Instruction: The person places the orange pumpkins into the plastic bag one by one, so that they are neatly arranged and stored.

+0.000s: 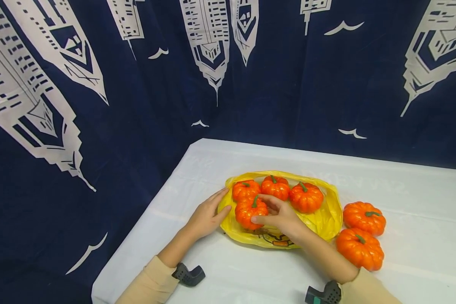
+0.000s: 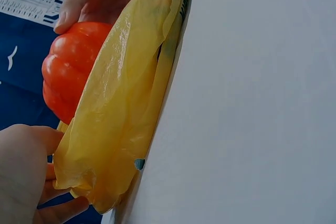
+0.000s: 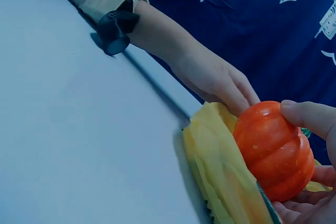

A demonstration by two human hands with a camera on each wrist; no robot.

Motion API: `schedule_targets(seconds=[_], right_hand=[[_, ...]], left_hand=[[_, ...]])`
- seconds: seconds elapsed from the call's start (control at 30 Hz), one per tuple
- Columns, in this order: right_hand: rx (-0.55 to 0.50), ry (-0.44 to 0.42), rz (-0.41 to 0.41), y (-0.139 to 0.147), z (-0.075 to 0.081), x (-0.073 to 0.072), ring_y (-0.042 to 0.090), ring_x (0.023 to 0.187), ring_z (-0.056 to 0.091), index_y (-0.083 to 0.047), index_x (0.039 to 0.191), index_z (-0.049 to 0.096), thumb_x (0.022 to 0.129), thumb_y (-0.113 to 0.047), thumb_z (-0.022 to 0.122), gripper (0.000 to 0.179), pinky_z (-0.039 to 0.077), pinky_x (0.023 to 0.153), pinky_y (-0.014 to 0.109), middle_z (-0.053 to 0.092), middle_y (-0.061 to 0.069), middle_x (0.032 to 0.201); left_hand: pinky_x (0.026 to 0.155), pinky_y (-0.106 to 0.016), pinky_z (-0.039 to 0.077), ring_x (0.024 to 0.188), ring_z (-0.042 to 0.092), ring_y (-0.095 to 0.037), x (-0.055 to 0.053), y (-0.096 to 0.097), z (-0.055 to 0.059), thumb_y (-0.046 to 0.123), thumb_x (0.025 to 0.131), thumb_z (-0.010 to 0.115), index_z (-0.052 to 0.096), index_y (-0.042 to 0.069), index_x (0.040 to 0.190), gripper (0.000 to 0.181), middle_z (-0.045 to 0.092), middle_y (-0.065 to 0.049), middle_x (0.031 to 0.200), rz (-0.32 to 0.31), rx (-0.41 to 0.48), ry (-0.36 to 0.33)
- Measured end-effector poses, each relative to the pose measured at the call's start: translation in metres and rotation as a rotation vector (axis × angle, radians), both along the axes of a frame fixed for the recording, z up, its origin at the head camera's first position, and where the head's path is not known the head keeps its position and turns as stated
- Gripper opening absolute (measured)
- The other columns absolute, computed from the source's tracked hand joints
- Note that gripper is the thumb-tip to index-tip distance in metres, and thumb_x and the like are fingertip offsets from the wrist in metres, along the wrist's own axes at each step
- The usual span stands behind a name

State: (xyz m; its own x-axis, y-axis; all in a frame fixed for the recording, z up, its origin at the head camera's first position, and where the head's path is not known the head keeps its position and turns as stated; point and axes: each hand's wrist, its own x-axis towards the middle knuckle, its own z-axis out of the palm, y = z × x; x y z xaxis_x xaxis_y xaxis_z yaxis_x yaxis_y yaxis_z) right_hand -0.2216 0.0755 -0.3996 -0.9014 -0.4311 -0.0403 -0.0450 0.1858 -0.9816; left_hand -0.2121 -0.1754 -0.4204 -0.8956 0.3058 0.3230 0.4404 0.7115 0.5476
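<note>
A yellow plastic bag (image 1: 328, 219) lies spread open on the white table, with three small orange pumpkins (image 1: 306, 197) along its far side. My right hand (image 1: 285, 217) holds another orange pumpkin (image 1: 249, 213) with a green stem over the bag's near left part, thumb on the near side and fingers on the far side. At the bag's left edge is my left hand (image 1: 207, 215), its fingers fairly straight and touching the rim. In the left wrist view, its thumb reaches behind the yellow bag wall (image 2: 118, 103). The right wrist view shows the held pumpkin (image 3: 273, 150) above the bag's side.
Two more orange pumpkins, a farther one (image 1: 365, 218) and a nearer one (image 1: 360, 249), sit on the white table (image 1: 422, 261) right of the bag. Dark blue cloth (image 1: 273, 109) with white building prints hangs behind and left of the table.
</note>
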Motion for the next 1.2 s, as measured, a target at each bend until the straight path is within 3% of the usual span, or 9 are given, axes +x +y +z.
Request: schedule_targets(seconds=[0.5,0.67,0.77,1.2], right_hand=[[-0.019,-0.006,-0.056,-0.024,-0.016,0.004,0.040,0.132,0.042,-0.003,0.139,0.049,0.079,-0.019,0.081,0.071,0.036,0.109,0.051,0.046,0.018,0.144],[-0.032,-0.018,-0.074,-0.029,-0.021,0.007,0.034,0.119,0.054,-0.003,0.140,0.049,0.077,-0.015,0.083,0.072,0.055,0.088,0.040,0.051,0.018,0.139],[-0.031,-0.025,-0.084,-0.030,-0.022,0.008,0.030,0.110,0.058,-0.004,0.140,0.049,0.077,-0.015,0.083,0.073,0.058,0.075,0.035,0.053,0.018,0.135],[-0.014,-0.003,-0.097,-0.032,-0.022,0.009,0.026,0.098,0.061,-0.006,0.140,0.049,0.077,-0.017,0.084,0.073,0.058,0.070,0.034,0.053,0.019,0.134]], left_hand=[[0.112,-0.047,0.032,0.138,0.038,-0.030,-0.001,0.000,0.002,0.037,0.102,0.048,0.041,0.002,0.147,0.058,0.040,-0.014,0.151,-0.002,0.003,-0.028],[0.112,-0.047,0.032,0.138,0.038,-0.031,-0.001,0.000,0.000,0.038,0.100,0.053,0.040,0.003,0.148,0.061,0.040,-0.014,0.151,-0.001,-0.011,-0.039],[0.112,-0.046,0.031,0.138,0.038,-0.030,-0.001,0.000,0.000,0.038,0.099,0.054,0.039,0.004,0.149,0.062,0.039,-0.014,0.151,0.005,-0.020,-0.046],[0.112,-0.046,0.031,0.138,0.038,-0.030,-0.001,0.000,0.000,0.038,0.099,0.054,0.038,0.004,0.149,0.062,0.039,-0.014,0.152,0.007,-0.033,-0.047]])
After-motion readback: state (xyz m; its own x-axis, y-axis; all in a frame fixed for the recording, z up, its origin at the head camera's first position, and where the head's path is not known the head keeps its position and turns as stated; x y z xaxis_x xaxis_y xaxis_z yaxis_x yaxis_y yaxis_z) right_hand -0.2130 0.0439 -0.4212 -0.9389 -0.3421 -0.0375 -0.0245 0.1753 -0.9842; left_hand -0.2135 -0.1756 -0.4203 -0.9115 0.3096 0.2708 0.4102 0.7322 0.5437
